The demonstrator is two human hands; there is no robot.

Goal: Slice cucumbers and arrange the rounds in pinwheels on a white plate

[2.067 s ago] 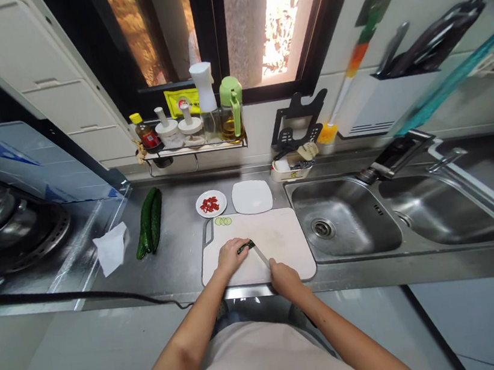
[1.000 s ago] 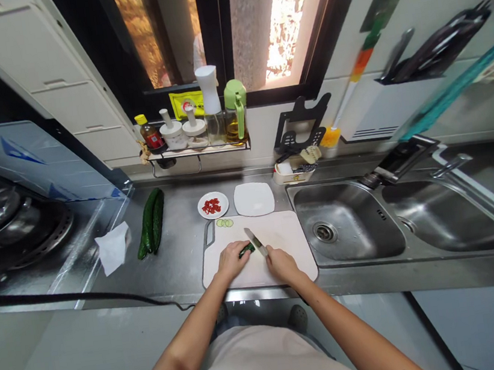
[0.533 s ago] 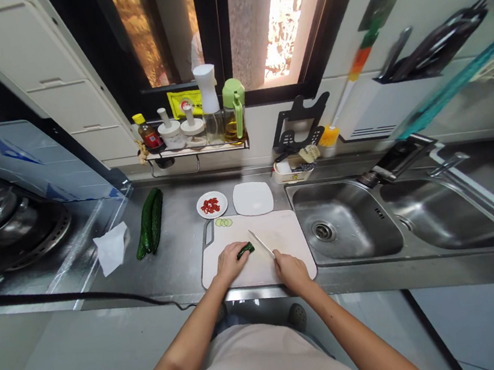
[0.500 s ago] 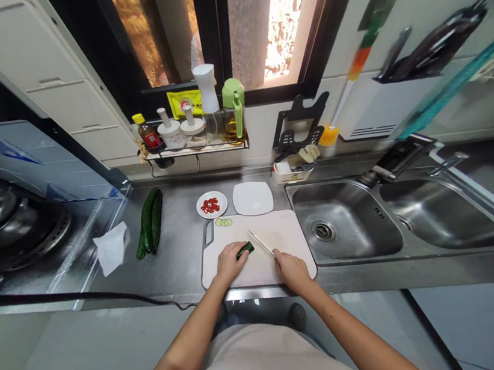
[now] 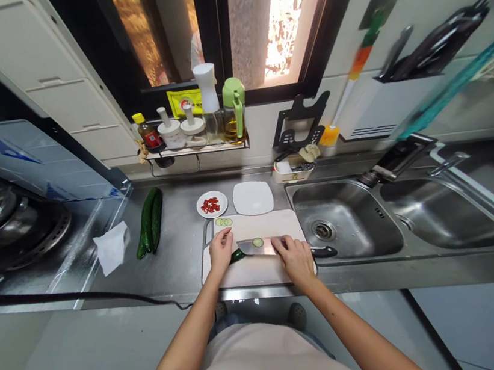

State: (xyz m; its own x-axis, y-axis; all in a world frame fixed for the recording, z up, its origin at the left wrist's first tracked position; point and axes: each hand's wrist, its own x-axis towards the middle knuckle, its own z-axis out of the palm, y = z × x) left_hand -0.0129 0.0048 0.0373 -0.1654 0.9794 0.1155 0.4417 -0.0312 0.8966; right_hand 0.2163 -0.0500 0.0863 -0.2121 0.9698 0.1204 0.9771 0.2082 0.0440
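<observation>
On the white cutting board [image 5: 259, 274] lies a kitchen knife [image 5: 250, 247], blade flat, with a round cucumber slice [image 5: 258, 242] on it. My right hand [image 5: 295, 259] has its fingers bent over the blade near the heel, and the black handle sticks out to the right beyond it. My left hand [image 5: 220, 253] is at the board's left, fingers loosely apart and holding nothing. Beside it, a dark green cucumber piece [image 5: 237, 255] is partly hidden near the blade's tip. Several thin cucumber slices [image 5: 223, 221] overlap at the board's upper left.
Behind the board stand a plate of chopped red pieces [image 5: 210, 205] and a white square plate [image 5: 253, 198]. Whole cucumbers [image 5: 150, 222] and a paper towel [image 5: 112, 248] lie left. A double sink [image 5: 347, 220] is right; a condiment rack [image 5: 197, 150] hangs under the window.
The knife has turned from upright to flat, with a slice now on its blade. My right hand has shifted from the handle onto the blade; my left hand has moved left off the cucumber piece.
</observation>
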